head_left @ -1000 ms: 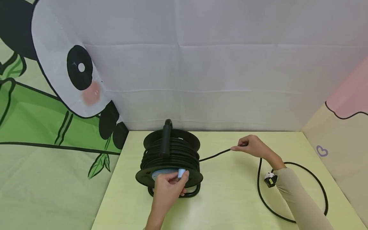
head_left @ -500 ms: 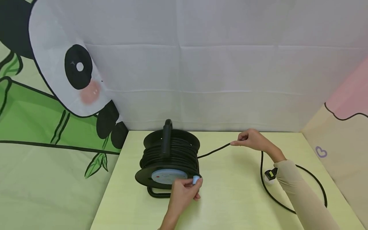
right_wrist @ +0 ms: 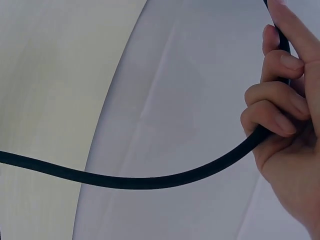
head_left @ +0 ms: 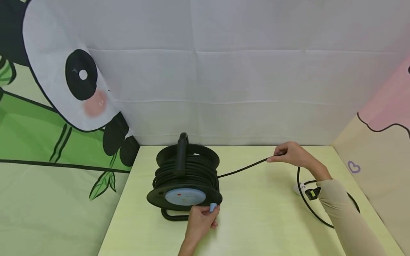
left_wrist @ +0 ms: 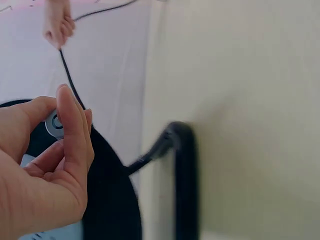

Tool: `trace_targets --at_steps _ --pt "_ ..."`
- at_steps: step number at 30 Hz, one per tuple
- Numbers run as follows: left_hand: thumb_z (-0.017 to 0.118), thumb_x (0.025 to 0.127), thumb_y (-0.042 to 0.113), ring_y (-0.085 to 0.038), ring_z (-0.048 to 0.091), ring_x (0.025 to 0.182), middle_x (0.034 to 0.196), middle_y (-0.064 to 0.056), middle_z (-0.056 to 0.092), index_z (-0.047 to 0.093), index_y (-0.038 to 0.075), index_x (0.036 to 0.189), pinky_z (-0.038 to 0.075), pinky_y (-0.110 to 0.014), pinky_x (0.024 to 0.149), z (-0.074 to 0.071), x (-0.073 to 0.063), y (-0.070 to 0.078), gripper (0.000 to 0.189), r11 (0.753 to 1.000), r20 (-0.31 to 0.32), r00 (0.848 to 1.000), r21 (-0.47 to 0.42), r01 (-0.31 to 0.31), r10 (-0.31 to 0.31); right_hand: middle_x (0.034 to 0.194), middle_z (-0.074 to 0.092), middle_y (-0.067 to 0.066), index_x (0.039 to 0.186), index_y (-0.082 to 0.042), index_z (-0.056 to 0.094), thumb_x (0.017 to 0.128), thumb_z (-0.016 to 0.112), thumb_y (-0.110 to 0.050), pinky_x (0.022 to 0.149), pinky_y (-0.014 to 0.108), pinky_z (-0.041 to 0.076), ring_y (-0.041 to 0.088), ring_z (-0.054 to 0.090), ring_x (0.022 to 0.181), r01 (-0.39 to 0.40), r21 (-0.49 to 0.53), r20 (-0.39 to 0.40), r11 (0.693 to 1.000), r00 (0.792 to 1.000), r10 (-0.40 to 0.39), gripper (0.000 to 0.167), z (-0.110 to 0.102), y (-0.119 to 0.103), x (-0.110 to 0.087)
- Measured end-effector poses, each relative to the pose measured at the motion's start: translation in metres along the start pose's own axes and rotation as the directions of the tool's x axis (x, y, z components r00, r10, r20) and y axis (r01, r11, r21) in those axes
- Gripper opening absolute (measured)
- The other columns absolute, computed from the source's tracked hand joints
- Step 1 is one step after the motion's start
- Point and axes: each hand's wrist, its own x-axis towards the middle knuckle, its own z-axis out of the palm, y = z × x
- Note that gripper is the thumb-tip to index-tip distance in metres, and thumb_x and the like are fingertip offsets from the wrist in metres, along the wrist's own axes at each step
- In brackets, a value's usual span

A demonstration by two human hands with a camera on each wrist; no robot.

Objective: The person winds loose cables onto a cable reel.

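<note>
A black cable reel stands on the table, wound with black cable and fitted with a light blue socket panel on its front. At the lower right of the front disc, my left hand pinches the light blue crank knob between thumb and fingers; the left wrist view shows the knob's round end. To the right, my right hand holds the cable raised above the table, running slightly slack to the reel. In the right wrist view, fingers curl round the cable.
The cable's free end loops on the table at right, partly behind the right sleeve. A black and white plug lies inside that loop. Black tube feet hold up the reel. Printed cloth hangs behind the table.
My left hand has carried the knob clockwise, from the panel's upper right round to the disc's lower right. My right hand has moved right and slightly up with the cable; the loop has shrunk.
</note>
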Motion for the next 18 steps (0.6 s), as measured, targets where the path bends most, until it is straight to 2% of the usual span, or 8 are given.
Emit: trace_targets --at_steps 4,9,13,18 --pt "0.079 0.09 0.016 -0.011 0.065 0.046 0.064 -0.019 0.07 0.078 -0.008 0.088 0.059 -0.027 0.049 -0.014 0.003 -0.021 0.024 0.998 -0.043 0.998 0.046 0.037 -0.035 0.064 0.053 -0.006 0.08 -0.016 0.073 0.09 0.082 -0.035 0.055 0.027 0.034 0.008 0.036 0.06 -0.01 0.003 -0.009 1.0 1.0 0.01 0.024 -0.01 0.002 -0.008" --pt "0.077 0.091 0.013 -0.016 0.068 0.05 0.068 -0.02 0.072 0.077 -0.009 0.095 0.061 -0.029 0.051 -0.044 0.004 -0.043 0.023 0.992 -0.112 0.989 0.072 0.105 -0.096 0.07 0.063 -0.002 0.082 -0.015 0.074 0.091 0.081 -0.035 0.056 0.027 0.039 0.009 0.045 0.064 -0.019 -0.015 -0.042 1.0 0.999 0.019 0.023 -0.018 0.002 -0.014" --pt "0.077 0.091 0.012 -0.016 0.068 0.051 0.067 -0.02 0.071 0.077 -0.01 0.095 0.061 -0.029 0.051 -0.067 0.004 -0.05 0.023 0.989 -0.156 0.981 0.076 0.127 -0.114 0.073 0.066 -0.001 0.082 -0.015 0.074 0.091 0.081 -0.032 0.058 0.027 0.043 0.01 0.049 0.064 -0.008 -0.019 -0.065 1.0 0.998 0.007 0.02 -0.021 0.001 -0.018" --pt "0.079 0.09 0.012 -0.017 0.068 0.051 0.067 -0.02 0.071 0.077 -0.011 0.097 0.061 -0.03 0.051 -0.089 0.001 -0.048 0.024 0.984 -0.221 0.966 0.083 0.155 -0.133 0.073 0.067 -0.002 0.083 -0.016 0.075 0.091 0.082 -0.031 0.057 0.026 0.044 0.009 0.049 0.062 0.004 -0.029 -0.081 1.0 0.997 -0.006 0.018 -0.021 -0.001 -0.023"
